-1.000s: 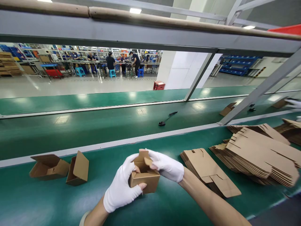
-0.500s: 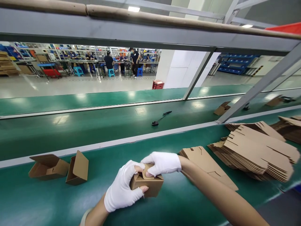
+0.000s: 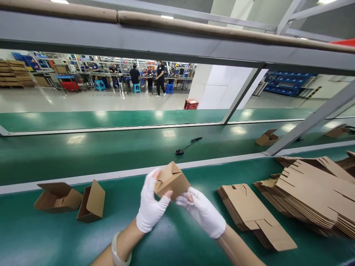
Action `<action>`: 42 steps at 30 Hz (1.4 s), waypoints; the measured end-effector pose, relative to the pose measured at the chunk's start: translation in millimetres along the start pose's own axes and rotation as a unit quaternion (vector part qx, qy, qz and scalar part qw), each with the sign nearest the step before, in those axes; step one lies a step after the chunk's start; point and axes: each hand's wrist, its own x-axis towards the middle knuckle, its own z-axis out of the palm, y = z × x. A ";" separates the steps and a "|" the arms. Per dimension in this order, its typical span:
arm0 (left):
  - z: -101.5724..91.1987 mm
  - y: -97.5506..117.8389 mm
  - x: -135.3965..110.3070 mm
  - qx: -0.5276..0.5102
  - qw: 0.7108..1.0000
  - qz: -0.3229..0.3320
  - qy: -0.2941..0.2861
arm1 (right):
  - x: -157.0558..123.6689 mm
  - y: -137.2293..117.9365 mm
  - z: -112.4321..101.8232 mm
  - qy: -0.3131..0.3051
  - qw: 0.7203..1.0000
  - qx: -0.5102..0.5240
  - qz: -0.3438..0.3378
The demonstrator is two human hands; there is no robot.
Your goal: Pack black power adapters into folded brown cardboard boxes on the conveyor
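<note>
A small brown cardboard box (image 3: 174,181) is held tilted above the green surface, its flap side facing up and left. My left hand (image 3: 151,205), in a white glove with bare fingertips, grips the box from its left side, thumb on the near face. My right hand (image 3: 204,213), gloved the same way, has its bent fingers at the lower right corner of the box; part of its grip is hidden. To the left on the green belt (image 3: 124,229) stand two open cardboard boxes, one wide (image 3: 57,199) and one narrower (image 3: 93,201).
Flat cardboard blanks lie in a smaller stack (image 3: 255,210) and a larger pile (image 3: 310,192) on the right. Beyond the white ledge, a black adapter with cable (image 3: 179,152) and an open box (image 3: 266,138) rest on another belt. A metal post (image 3: 310,118) slants up at right.
The box has been raised off the belt area and turned. My right hand has moved from its top to its lower right corner. The view has shifted slightly.
</note>
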 end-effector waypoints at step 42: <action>-11.0 46.0 121.6 -0.530 0.840 -0.091 0.072 | 59.9 22.4 61.4 -0.110 0.971 -0.210 -0.030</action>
